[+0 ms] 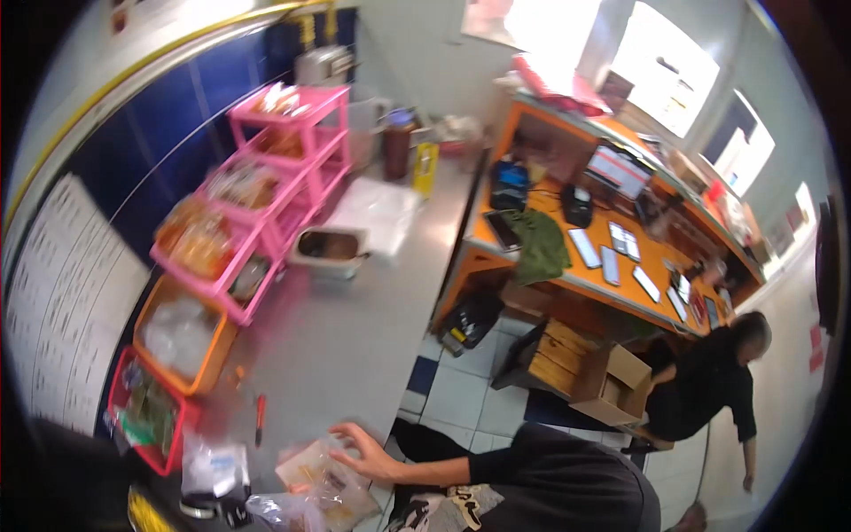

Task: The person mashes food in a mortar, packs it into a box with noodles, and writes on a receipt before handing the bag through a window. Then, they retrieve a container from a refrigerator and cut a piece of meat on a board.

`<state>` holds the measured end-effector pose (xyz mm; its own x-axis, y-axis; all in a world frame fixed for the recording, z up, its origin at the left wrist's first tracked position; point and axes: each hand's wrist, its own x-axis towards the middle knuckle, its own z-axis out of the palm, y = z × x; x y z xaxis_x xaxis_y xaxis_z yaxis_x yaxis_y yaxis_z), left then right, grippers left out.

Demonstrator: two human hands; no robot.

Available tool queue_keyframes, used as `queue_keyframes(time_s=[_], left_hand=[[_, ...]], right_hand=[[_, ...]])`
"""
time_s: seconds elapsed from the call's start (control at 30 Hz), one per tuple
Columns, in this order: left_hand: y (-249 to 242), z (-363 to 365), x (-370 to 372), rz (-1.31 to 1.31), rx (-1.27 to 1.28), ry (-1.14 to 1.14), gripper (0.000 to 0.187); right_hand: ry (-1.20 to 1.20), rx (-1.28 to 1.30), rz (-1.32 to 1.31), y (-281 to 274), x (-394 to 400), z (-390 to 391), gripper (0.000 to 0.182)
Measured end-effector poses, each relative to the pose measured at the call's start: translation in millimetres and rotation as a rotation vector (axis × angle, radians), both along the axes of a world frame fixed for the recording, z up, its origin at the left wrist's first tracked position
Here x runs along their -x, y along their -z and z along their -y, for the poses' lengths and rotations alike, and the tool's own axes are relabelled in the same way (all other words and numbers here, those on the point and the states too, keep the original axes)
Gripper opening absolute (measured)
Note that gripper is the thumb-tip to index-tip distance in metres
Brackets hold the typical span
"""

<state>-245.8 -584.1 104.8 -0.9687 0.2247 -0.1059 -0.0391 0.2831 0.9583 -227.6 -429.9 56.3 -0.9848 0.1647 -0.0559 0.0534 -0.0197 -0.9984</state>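
Observation:
My right hand [368, 457] reaches in from the right at the counter's near edge, its fingers apart and bent. Its fingertips are right at a clear plastic bag [310, 465] with pale, flat contents. A crumpled clear plastic bag [288, 510] lies just below it. My left hand is not in view. A small orange-red knife-like tool [260, 417] lies on the steel counter [355, 346], left of and beyond my hand. Nearer the left side is a white packet [215, 470] with a black item [235, 510] beside it.
Along the wall stand a pink tiered rack [253, 239] of bagged food, an orange bin [213, 359] and a red basket [183, 417]. A metal tub [328, 262] sits farther back. At right are an orange desk [532, 199] with phones, a cardboard box [612, 395] and another person [709, 381].

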Motion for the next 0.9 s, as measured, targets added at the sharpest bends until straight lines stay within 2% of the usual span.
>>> queue_keyframes(time_s=[0.07, 0.13, 0.2, 0.27, 0.43, 0.6, 0.67, 0.73, 0.77, 0.8, 0.87, 0.9], left_hand=[[-24, -52, 1, -0.133, -0.121, 0.053, 0.022], [-47, -107, 0, -0.270, -0.266, 0.147, 0.022], [-67, -162, -6, -0.391, -0.443, 0.263, 0.022], [-84, -218, -15, -0.486, -0.633, 0.388, 0.023], [-110, -360, -32, -0.612, -1.025, 0.697, 0.024], [-144, -510, -39, -0.582, -1.349, 0.927, 0.024], [-161, -577, -31, -0.433, -1.507, 0.964, 0.044], [-144, -658, -5, -0.447, -1.366, 0.801, 0.022], [-149, -694, 8, -0.672, -1.044, 0.764, 0.032], [-138, -733, 25, -0.585, -0.893, 0.832, 0.051], [-117, -815, 51, -0.447, -0.658, 0.781, 0.061], [-102, -852, 66, -0.496, -0.571, 0.751, 0.063]], right_hand=[[0.045, 0.153, 0.192, 30, -35, -27, 0.085], [-0.061, 0.392, 0.376, 46, -69, -49, 0.097], [-0.221, 0.501, 0.422, 78, -89, -63, 0.093], [-0.215, 0.603, 0.409, 82, -93, -105, 0.091], [0.132, 0.736, 0.262, 79, -97, -249, 0.086], [0.535, 0.771, 0.058, 58, -153, -409, 0.081], [0.710, 0.757, -0.049, 40, -186, -475, 0.079], [0.881, 0.708, -0.168, 23, -224, -529, 0.077], [0.964, 0.669, -0.240, 12, -242, -553, 0.075], [1.040, 0.634, -0.309, 2, -258, -576, 0.074], [1.158, 0.557, -0.427, -13, -285, -617, 0.072], [1.203, 0.513, -0.484, -21, -295, -634, 0.071]])
